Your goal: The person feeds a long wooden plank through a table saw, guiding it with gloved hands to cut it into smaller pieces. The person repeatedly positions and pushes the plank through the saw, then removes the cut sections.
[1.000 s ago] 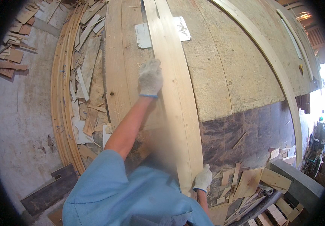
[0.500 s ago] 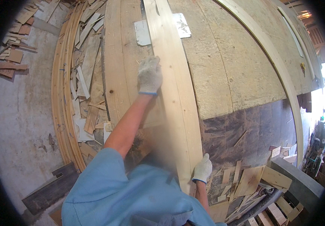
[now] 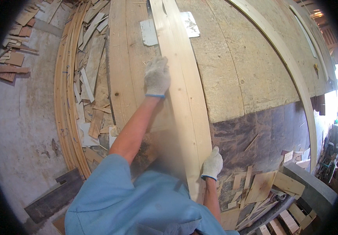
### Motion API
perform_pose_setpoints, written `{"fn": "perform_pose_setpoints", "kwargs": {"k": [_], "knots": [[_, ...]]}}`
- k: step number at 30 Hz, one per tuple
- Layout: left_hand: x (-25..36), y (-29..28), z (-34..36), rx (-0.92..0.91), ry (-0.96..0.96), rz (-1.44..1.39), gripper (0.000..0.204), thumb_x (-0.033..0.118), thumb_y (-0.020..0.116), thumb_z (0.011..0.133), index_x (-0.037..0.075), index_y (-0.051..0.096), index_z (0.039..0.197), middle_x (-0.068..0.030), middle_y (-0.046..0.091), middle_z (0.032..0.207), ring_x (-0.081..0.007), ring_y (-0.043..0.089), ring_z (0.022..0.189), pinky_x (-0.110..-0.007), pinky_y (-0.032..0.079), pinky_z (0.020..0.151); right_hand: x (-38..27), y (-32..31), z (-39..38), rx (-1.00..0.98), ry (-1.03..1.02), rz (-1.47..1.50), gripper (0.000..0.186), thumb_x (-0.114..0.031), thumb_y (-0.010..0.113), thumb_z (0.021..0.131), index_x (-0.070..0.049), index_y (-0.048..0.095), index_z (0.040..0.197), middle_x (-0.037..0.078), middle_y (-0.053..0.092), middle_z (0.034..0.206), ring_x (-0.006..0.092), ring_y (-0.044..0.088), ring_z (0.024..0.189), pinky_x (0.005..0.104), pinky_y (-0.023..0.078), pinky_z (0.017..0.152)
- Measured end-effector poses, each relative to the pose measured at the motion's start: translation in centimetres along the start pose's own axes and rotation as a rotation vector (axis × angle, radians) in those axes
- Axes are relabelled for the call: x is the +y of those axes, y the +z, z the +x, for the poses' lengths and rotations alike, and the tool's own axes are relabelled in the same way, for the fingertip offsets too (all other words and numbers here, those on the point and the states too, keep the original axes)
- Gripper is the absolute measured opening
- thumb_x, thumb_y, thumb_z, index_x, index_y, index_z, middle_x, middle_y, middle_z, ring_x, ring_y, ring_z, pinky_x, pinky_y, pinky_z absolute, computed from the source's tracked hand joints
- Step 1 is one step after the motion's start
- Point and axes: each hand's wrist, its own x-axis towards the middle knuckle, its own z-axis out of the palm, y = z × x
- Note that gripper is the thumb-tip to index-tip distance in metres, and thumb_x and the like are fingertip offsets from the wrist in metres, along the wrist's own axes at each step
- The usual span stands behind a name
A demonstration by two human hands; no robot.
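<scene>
A long pale wooden plank (image 3: 188, 102) runs from the far edge toward my body, lying over the worktable. My left hand (image 3: 157, 76), in a whitish knit glove with blue cuff trim, holds the plank's left edge, its fingers bent against the wood. Nearer to me, my right hand (image 3: 212, 163), gloved alike, grips the right edge by the plank's near end. Its thumb points up and away, while the other fingers are largely hidden. A whitish plate (image 3: 149, 33) shows on both sides of the plank farther off. Haze blurs the area left of the near end.
Wide boards (image 3: 124, 62) form the table surface at left, and a worn plywood sheet (image 3: 224, 58) covers the right. A long curved-looking strip (image 3: 282, 51) lies there. Offcuts (image 3: 94, 121) and long battens (image 3: 65, 98) are at left; more scraps (image 3: 261, 188) lie at lower right beside a grey beam (image 3: 310, 184).
My right hand has moved a little away from me along with the plank, which has slid slightly forward and right. My left hand has barely shifted.
</scene>
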Motion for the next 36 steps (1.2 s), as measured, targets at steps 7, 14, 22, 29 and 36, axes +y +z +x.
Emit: {"fn": "perform_pose_setpoints", "kwargs": {"k": [7,14,22,29,36], "knots": [[-0.1,-0.1,0.0,-0.020,-0.011,0.013,0.026,0.011,0.063,0.093,0.009,0.074,0.116,-0.0107,0.072,0.118,-0.0366,0.066,0.111,-0.046,0.054,0.097,-0.6,0.4,1.2,0.049,-0.009,0.101,0.051,-0.035,0.033,0.114,0.001,0.067,0.105,0.028,0.071,0.091,0.0478,0.068,0.090,0.0588,0.051,0.078],[0.0,0.1,-0.1,-0.003,0.012,0.017,0.025,0.012,0.062,0.094,0.009,0.074,0.116,-0.0125,0.073,0.118,-0.0375,0.067,0.111,-0.047,0.053,0.099,3.4,0.5,-1.7,0.093,-0.175,0.396,0.045,-0.031,0.037,0.113,0.002,0.065,0.100,0.028,0.068,0.091,0.0489,0.065,0.088,0.0544,0.047,0.075],[-0.4,0.4,-0.2,-0.031,-0.002,-0.007,0.030,0.015,0.061,0.093,0.010,0.072,0.120,-0.0146,0.071,0.125,-0.0367,0.065,0.117,-0.050,0.047,0.108,17.4,2.9,-14.7,-0.024,-0.087,0.357,0.026,-0.018,0.050,0.103,0.000,0.067,0.096,0.026,0.068,0.093,0.0469,0.066,0.085,0.0573,0.048,0.072],[-0.8,0.4,-0.2,-0.074,-0.049,0.032,0.032,0.017,0.061,0.094,0.010,0.072,0.124,-0.0142,0.072,0.127,-0.0364,0.065,0.117,-0.049,0.046,0.110,19.8,2.7,-18.2,-0.096,0.070,0.373,0.036,-0.028,0.051,0.105,0.000,0.068,0.091,0.029,0.067,0.084,0.0515,0.066,0.080,0.0567,0.049,0.070],[-0.1,0.2,-0.1,-0.036,-0.045,-0.011,0.031,0.015,0.061,0.094,0.010,0.073,0.121,-0.0146,0.073,0.124,-0.0375,0.067,0.116,-0.049,0.047,0.109,22.9,5.5,-19.9,-0.077,0.132,0.279,0.039,-0.033,0.052,0.105,-0.002,0.067,0.087,0.028,0.067,0.079,0.0519,0.066,0.075,0.0590,0.048,0.066]]}}
